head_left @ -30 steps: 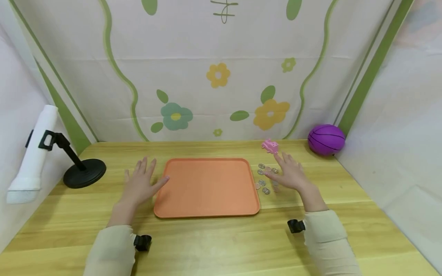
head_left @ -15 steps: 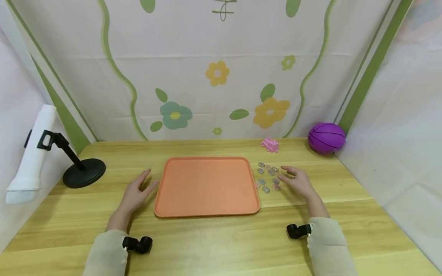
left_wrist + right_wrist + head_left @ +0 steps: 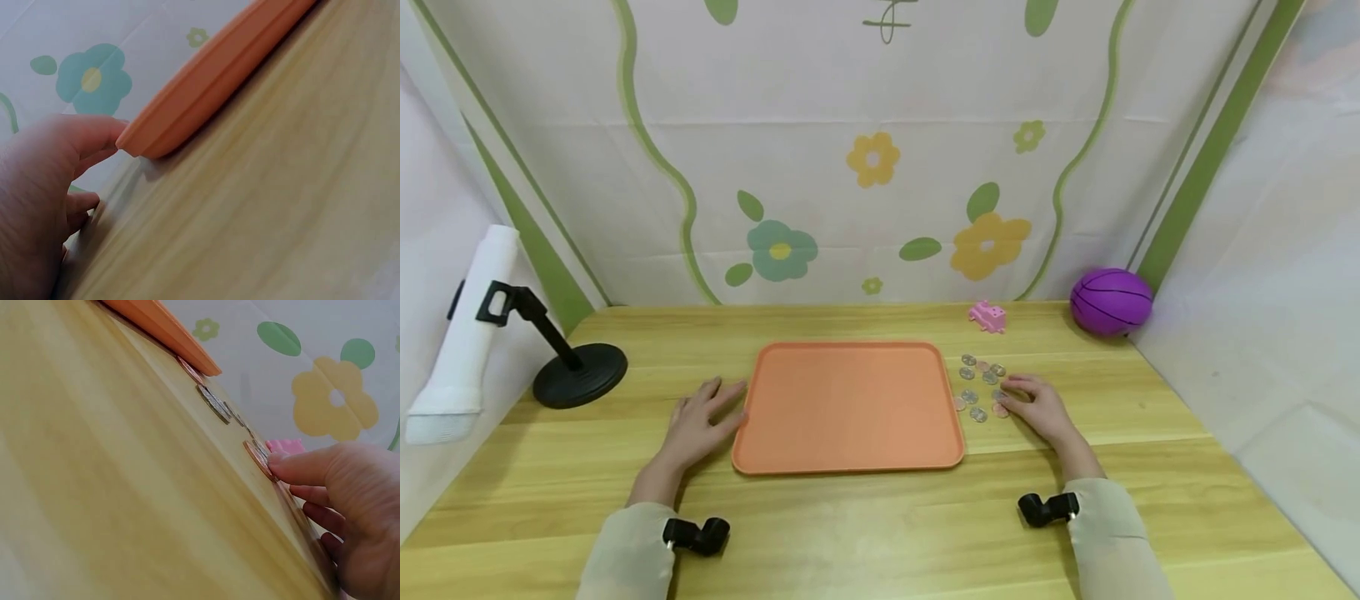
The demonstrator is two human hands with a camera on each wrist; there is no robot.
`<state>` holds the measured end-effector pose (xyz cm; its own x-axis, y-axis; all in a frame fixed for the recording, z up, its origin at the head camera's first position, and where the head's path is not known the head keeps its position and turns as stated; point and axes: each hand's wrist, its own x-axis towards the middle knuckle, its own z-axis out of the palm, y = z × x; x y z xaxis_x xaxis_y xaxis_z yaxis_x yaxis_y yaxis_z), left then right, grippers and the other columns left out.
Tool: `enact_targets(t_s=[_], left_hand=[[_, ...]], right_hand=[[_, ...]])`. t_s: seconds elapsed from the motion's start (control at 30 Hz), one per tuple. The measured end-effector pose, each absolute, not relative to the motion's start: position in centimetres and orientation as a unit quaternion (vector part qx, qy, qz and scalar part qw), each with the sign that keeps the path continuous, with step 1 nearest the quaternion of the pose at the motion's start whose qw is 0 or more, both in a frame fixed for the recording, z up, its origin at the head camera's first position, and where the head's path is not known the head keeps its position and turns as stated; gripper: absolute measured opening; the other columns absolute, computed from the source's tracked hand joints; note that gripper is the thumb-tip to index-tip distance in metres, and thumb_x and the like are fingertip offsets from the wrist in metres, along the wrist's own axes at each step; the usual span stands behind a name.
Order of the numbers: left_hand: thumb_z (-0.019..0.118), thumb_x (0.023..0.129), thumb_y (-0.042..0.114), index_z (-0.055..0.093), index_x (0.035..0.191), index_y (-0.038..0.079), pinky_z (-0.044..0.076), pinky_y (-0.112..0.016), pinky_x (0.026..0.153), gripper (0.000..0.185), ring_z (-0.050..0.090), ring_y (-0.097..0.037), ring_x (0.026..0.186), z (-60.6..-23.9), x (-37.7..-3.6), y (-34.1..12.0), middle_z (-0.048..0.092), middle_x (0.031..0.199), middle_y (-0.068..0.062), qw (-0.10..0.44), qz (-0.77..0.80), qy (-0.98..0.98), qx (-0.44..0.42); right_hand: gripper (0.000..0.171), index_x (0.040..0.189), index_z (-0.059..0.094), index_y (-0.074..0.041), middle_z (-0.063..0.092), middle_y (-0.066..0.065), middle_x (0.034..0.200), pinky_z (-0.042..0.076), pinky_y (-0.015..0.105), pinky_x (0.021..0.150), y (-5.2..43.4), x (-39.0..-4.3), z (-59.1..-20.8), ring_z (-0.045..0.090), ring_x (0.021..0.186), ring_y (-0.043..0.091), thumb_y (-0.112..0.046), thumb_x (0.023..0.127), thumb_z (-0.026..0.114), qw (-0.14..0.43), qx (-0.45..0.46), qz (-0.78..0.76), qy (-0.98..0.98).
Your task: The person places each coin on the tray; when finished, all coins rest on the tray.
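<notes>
An orange tray (image 3: 850,404) lies in the middle of the wooden table. My left hand (image 3: 718,400) rests flat on the table at the tray's left edge, and its thumb touches the rim (image 3: 206,75). It holds nothing. Several coins (image 3: 977,383) lie in a loose group just right of the tray. My right hand (image 3: 1011,398) rests on the table at the group's right side. Its thumb tip (image 3: 281,465) touches a copper coin (image 3: 257,457), and its fingers are loosely bent on the wood below.
A small pink toy pig (image 3: 987,316) stands behind the coins. A purple ball (image 3: 1111,301) sits in the far right corner. A black stand (image 3: 580,371) at the left holds a white cylinder (image 3: 463,333). Cloth walls close in three sides.
Both hands have come down and back toward me. The left settled flat against the tray's left edge. The right dropped from above the coins onto the table, its fingertips at the nearest coins.
</notes>
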<state>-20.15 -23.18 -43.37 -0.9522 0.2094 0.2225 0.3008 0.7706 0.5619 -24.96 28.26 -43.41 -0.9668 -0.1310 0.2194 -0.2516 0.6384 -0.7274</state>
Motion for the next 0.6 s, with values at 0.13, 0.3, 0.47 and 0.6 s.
enact_targets(t_s=[0.13, 0.3, 0.47, 0.6], left_hand=[[0.049, 0.086, 0.036, 0.041, 0.130, 0.010, 0.002, -0.060, 0.092, 0.052, 0.011, -0.044, 0.122, -43.14, -19.98, -23.00, 0.019, 0.134, -0.030, 0.060, -0.299, -0.942, -0.137], [0.046, 0.088, 0.036, 0.038, 0.132, 0.011, -0.002, -0.060, 0.092, 0.052, 0.007, -0.044, 0.123, -42.93, -19.84, -22.72, 0.015, 0.135, -0.030, 0.044, -0.291, -0.946, -0.135], [0.045, 0.088, 0.037, 0.036, 0.133, 0.012, -0.003, -0.060, 0.092, 0.052, 0.006, -0.044, 0.123, -42.99, -19.64, -22.65, 0.013, 0.135, -0.030, 0.042, -0.287, -0.947, -0.139], [0.044, 0.089, 0.037, 0.035, 0.134, 0.011, -0.003, -0.060, 0.091, 0.053, 0.006, -0.044, 0.123, -42.99, -19.45, -22.59, 0.013, 0.136, -0.030, 0.040, -0.283, -0.948, -0.140]], right_hand=[[0.031, 0.104, 0.061, 0.004, 0.045, 0.023, 0.118, 0.021, 0.052, 0.094, 28.33, -24.99, -43.49, 0.032, 0.113, 0.040, -0.013, 0.078, 0.065, 0.062, 0.101, 0.403, -0.907], [0.029, 0.104, 0.062, -0.001, 0.042, 0.021, 0.121, 0.016, 0.055, 0.092, 28.35, -25.03, -43.51, 0.027, 0.115, 0.042, -0.015, 0.079, 0.064, 0.050, 0.093, 0.375, -0.921], [0.028, 0.105, 0.061, -0.001, 0.041, 0.021, 0.121, 0.014, 0.057, 0.091, 28.01, -24.96, -43.20, 0.026, 0.114, 0.042, -0.011, 0.079, 0.062, 0.049, 0.090, 0.354, -0.929], [0.025, 0.103, 0.060, -0.003, 0.040, 0.021, 0.122, 0.011, 0.059, 0.090, 27.77, -24.84, -42.97, 0.024, 0.114, 0.043, -0.013, 0.080, 0.061, 0.043, 0.081, 0.337, -0.937]])
